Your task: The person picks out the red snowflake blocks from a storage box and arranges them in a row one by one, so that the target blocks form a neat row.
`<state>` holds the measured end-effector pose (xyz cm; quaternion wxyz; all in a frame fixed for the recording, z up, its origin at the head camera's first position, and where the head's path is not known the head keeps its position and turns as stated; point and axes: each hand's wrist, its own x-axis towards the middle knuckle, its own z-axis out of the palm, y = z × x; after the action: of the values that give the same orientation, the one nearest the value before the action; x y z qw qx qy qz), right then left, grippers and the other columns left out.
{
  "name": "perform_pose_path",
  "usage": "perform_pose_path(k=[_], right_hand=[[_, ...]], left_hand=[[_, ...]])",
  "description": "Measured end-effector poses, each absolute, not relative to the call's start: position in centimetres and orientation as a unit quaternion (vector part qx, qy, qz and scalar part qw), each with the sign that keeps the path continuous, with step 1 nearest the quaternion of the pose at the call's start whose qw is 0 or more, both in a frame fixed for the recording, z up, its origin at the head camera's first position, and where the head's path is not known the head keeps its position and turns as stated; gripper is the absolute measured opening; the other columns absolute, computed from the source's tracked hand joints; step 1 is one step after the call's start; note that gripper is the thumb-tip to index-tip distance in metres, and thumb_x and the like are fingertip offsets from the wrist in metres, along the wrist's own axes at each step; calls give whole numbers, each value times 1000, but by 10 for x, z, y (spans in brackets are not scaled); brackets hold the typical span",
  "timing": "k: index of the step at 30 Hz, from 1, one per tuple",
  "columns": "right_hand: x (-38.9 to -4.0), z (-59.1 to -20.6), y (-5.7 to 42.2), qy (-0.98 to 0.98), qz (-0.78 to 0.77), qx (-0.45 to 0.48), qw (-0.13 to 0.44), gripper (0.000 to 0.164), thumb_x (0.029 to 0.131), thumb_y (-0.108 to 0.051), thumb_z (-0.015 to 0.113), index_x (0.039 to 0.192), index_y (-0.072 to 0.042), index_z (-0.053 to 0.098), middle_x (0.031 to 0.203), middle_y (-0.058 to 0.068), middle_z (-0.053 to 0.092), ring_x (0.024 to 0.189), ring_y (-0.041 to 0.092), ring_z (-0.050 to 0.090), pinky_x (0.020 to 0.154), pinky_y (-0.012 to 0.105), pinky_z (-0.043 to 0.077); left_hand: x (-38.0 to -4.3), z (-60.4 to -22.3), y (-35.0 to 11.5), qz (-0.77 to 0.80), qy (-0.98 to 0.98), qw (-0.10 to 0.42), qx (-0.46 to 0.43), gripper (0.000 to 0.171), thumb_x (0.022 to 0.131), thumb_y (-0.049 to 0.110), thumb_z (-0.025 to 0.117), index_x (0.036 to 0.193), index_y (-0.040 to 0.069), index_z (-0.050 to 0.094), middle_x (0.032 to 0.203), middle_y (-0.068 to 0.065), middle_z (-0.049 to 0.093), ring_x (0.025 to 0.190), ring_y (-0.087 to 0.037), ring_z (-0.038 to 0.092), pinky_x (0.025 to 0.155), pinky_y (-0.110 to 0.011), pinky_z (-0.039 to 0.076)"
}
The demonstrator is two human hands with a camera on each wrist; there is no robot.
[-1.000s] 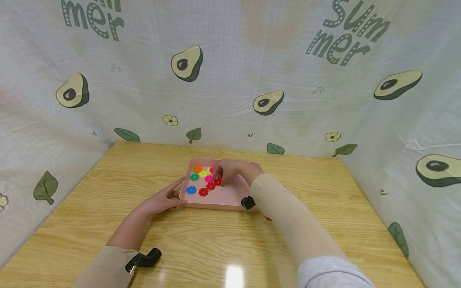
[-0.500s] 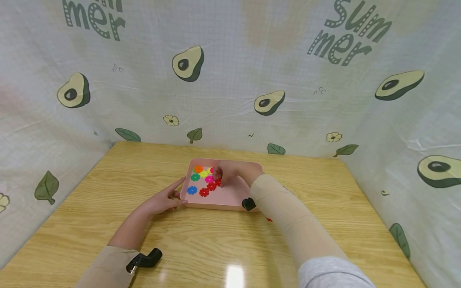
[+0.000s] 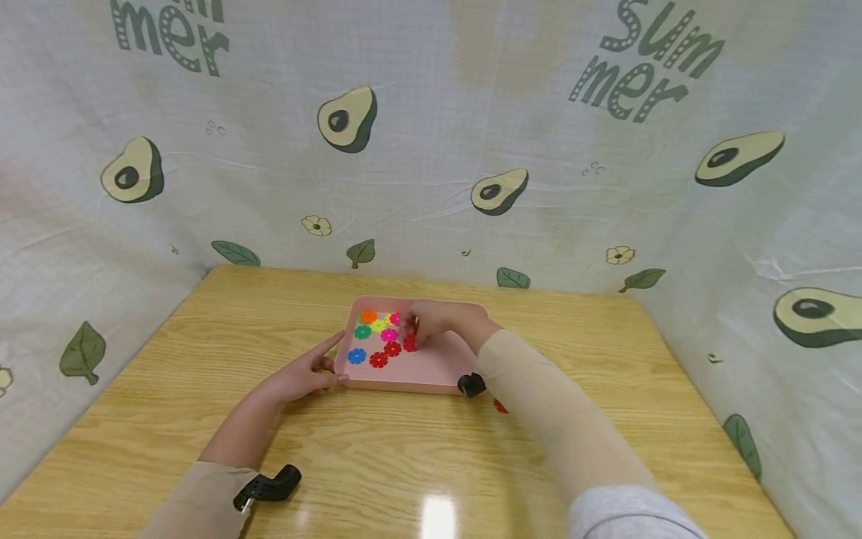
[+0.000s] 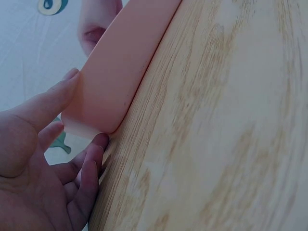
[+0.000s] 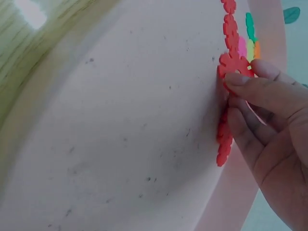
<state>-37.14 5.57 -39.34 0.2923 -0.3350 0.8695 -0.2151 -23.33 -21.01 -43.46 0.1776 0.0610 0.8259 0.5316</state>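
In the head view my right hand (image 3: 431,318) reaches into a shallow pink tray (image 3: 431,372). Its thumb and fingers pinch a red notched building disc (image 5: 230,66), close over the tray floor in the right wrist view. Other red discs (image 3: 378,360) lie in a slanting row beside it, and one more red disc (image 5: 224,144) shows below the fingers. My left hand (image 3: 303,376) spreads across the tray's near left corner. In the left wrist view its thumb touches the pink wall (image 4: 118,72), while the loosely bent fingers lie low by the base.
Blue (image 3: 357,356), green (image 3: 363,332), orange (image 3: 369,317), yellow and pink (image 3: 389,335) discs lie in the tray's left part. Another red disc (image 3: 500,406) is on the wooden table (image 3: 377,464), by my right forearm. A printed cloth (image 3: 431,150) hangs behind and beside the table.
The pinched red disc has shifted slightly right, away from the row, and shows more beneath the fingers. My right forearm has moved a little rightward. The left hand stays at the tray corner.
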Motion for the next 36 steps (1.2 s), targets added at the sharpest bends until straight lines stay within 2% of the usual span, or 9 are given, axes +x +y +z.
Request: perform_pose_path(k=[9,17,23,32,36], right_hand=[[-363,-385,72,849,-235,-358,311,14,86,0,73,92,-13,73,90,1,67,85,18,57,76,28,50],[-355,-381,97,857,-210,-379,278,21,86,-1,72,91,-21,77,90,-9,69,83,12,59,77,25,50],[-343,-373,120,865,-232,-361,259,22,84,3,71,92,-18,76,85,-7,68,78,13,60,73,28,51],[-327,-371,157,845,-303,-341,280,21,84,9,66,95,-7,74,87,0,68,78,18,61,71,30,53],[-319,-368,173,845,-314,-333,276,20,85,7,66,97,-7,74,89,1,67,78,17,60,74,39,53]], left_hand=[[-234,-435,-210,533,823,182,69,89,90,22,71,158,16,13,113,-17,51,85,-26,50,70,-34,46],[-235,-436,-210,525,829,181,62,90,90,26,72,158,17,14,113,-17,51,85,-25,50,70,-33,45],[-234,-434,-209,527,827,182,73,90,91,25,71,158,16,12,113,-18,52,84,-25,49,69,-32,46],[-236,-436,-209,524,830,182,69,91,90,26,72,158,17,12,114,-18,52,85,-25,49,68,-31,45],[-235,-435,-209,523,830,181,71,92,90,26,72,158,16,11,114,-18,52,85,-25,49,68,-32,45]])
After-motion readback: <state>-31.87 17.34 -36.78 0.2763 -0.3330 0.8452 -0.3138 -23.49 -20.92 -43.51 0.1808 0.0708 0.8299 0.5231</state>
